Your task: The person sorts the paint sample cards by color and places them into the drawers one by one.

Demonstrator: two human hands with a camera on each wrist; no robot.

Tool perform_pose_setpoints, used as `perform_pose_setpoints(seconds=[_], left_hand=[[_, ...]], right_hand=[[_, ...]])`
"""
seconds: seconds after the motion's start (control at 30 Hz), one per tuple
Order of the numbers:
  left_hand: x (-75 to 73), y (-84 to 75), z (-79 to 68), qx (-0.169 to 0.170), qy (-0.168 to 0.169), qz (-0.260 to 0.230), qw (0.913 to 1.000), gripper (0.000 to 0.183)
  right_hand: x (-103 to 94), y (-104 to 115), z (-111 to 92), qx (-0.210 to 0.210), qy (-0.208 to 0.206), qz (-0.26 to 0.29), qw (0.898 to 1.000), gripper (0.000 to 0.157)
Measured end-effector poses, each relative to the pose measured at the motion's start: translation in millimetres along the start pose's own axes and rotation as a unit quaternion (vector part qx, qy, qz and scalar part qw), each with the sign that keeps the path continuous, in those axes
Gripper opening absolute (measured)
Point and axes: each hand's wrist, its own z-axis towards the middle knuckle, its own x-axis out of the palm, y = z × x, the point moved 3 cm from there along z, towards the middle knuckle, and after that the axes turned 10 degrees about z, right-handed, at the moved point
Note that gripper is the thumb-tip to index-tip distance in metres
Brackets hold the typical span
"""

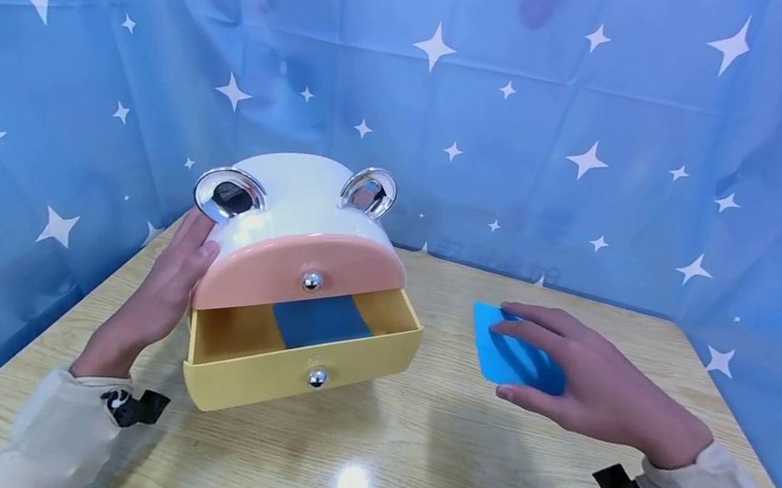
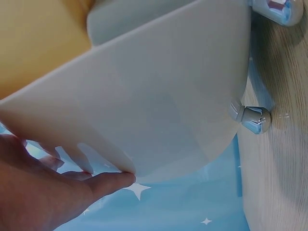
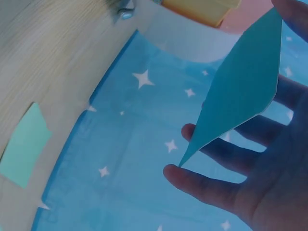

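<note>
A white, pink and yellow drawer box with chrome round eyes stands tilted at the left of the table. Its lower yellow drawer is pulled out, and a blue card lies inside. My left hand rests on the box's left side; in the left wrist view its extended thumb and fingers touch the white side panel. To the right of the box, above the table, my right hand holds another blue card by its edges, between thumb and fingertips.
The light wood table has a blue curtain with white stars around its back and sides. In the right wrist view a pale green flat piece lies on the tabletop. The upper pink drawer is closed.
</note>
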Motion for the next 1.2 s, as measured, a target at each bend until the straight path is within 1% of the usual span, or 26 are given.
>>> perform_pose_setpoints(seconds=[0.37, 0.57, 0.73, 0.83, 0.97, 1.2], left_hand=[[-1.1, -0.9, 1.5, 0.004, 0.0, 0.003, 1.0, 0.059], [-0.4, -0.5, 0.9, 0.002, 0.0, -0.001, 1.0, 0.059], [0.1, -0.1, 1.0, 0.003, -0.001, -0.002, 1.0, 0.059], [-0.2, 0.2, 1.7, 0.003, -0.002, -0.002, 1.0, 0.059], [-0.1, 0.4, 2.2, -0.002, 0.001, -0.002, 1.0, 0.059], [0.4, -0.7, 0.1, -0.007, 0.006, 0.003, 0.9999, 0.06]], right_hand=[[-0.3, 15, 18, -0.018, 0.027, 0.021, 0.999, 0.054], [3.8, 23, 31, -0.019, 0.051, 0.037, 0.998, 0.057], [9.0, 34, 43, -0.03, 0.065, 0.047, 0.996, 0.059], [14.3, 41, 51, -0.046, 0.074, 0.053, 0.995, 0.06], [20.9, 53, 61, -0.08, 0.083, 0.058, 0.992, 0.059], [24.5, 73, 75, -0.149, 0.075, 0.05, 0.985, 0.058]])
